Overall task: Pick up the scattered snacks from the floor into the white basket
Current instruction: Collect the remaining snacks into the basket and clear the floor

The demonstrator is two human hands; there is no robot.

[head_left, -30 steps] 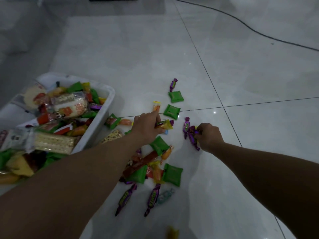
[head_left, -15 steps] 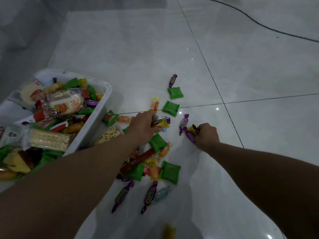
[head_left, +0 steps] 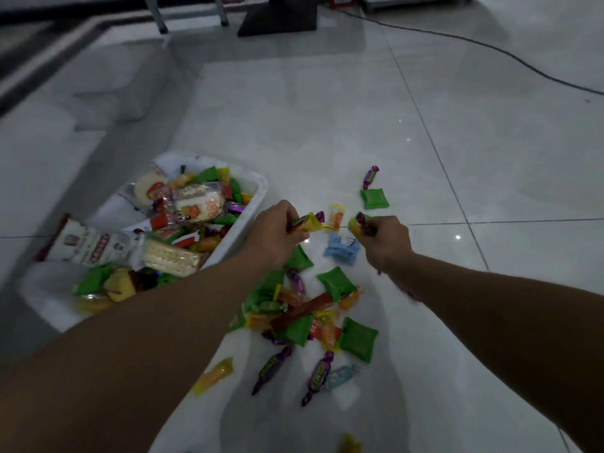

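**Both hands came up off the floor with sweets in their grip**

Half a second before, both hands were down on the floor, gathering. By this moment they had lifted. The left hand had its fingers curled round a yellow-wrapped sweet, with a purple end showing beside it. The right hand pinched a small bunch of purple and yellow sweets. A pale blue packet, scarcely seen earlier, lay bare on the floor between and just below the two hands.

That probably meant the grab was over and the carry to the white basket came next. The basket sat at about nine o'clock from the left hand, close by and already heaped, a long cracker packet lying across it.

Plenty remained. The main pile lay at six o'clock from the hands. An orange sweet sat between them, and a green packet and a purple sweet lay at one o'clock.

How many sweets each hand held could not be told, for the curled fingers covered them. The left forearm hid part of the pile and the basket's near corner, a yellow wrapper was cut off at the bottom edge, and motion blur smeared the wrapper print.
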